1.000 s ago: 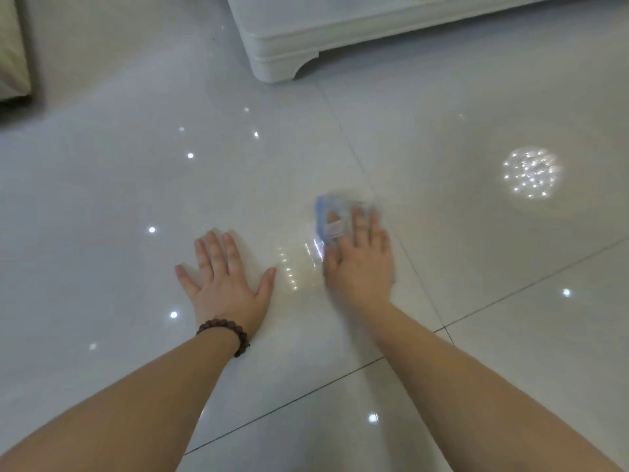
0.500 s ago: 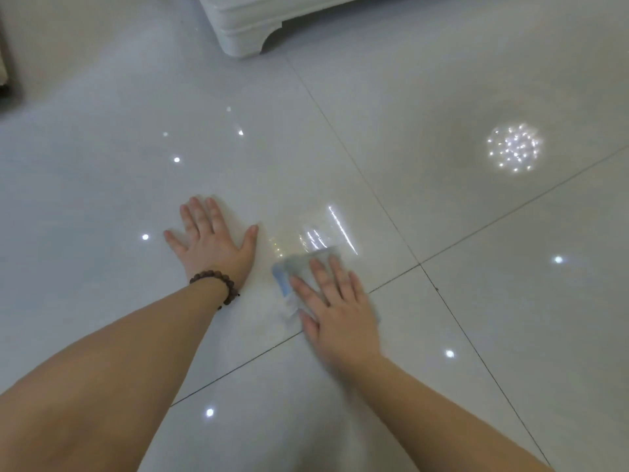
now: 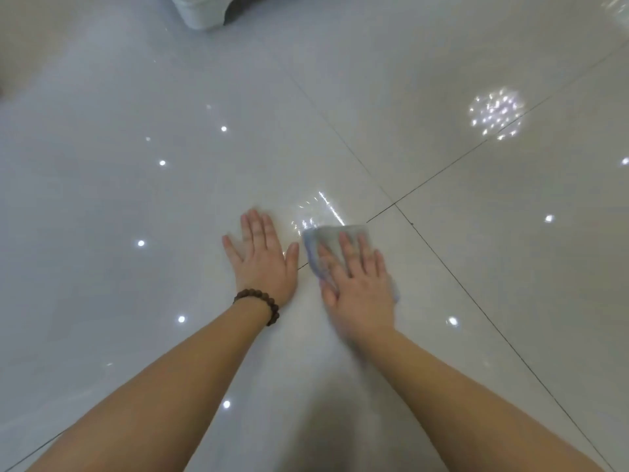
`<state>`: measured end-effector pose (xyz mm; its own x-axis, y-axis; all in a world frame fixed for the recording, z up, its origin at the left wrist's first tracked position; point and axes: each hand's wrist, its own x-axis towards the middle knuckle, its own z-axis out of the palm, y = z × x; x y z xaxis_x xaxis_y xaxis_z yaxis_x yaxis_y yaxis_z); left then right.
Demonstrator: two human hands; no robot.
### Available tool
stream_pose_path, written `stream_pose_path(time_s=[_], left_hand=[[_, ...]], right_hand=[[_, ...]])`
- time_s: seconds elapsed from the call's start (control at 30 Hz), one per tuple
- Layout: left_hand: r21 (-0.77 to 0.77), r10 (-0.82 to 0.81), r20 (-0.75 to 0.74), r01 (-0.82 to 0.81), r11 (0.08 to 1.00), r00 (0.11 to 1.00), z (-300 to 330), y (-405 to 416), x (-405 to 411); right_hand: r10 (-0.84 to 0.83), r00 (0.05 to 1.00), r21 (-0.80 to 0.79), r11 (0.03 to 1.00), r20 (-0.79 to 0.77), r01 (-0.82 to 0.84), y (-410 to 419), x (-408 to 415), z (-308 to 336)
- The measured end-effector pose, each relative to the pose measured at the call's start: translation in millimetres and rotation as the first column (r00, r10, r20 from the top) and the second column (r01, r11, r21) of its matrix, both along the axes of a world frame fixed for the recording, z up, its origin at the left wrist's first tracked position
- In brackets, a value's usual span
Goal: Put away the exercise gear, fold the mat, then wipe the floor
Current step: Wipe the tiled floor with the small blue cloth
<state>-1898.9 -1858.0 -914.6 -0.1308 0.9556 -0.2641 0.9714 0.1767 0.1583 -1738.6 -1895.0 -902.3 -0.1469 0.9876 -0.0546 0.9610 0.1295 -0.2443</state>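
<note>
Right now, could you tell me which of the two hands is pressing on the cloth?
The right hand, flat on the cloth; the left hand, with the bracelet, rests on bare floor.

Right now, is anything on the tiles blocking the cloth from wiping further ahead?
Nothing visible does. The right hand presses the cloth flat on the floor, and the glossy tiles ahead and to the right are bare. The left hand rests flat beside it, close on the left. The white furniture foot stands far ahead.
</note>
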Motion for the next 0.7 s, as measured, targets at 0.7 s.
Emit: stream_pose_path(time_s=[0.7], left_hand=[[0.057,-0.334,-0.061,0.338,0.94,0.941,-0.8,-13.7,67.8]], right_hand=[[-0.586,0.796,-0.009,0.805,0.152,0.594,-135.5,216.4,0.2]])
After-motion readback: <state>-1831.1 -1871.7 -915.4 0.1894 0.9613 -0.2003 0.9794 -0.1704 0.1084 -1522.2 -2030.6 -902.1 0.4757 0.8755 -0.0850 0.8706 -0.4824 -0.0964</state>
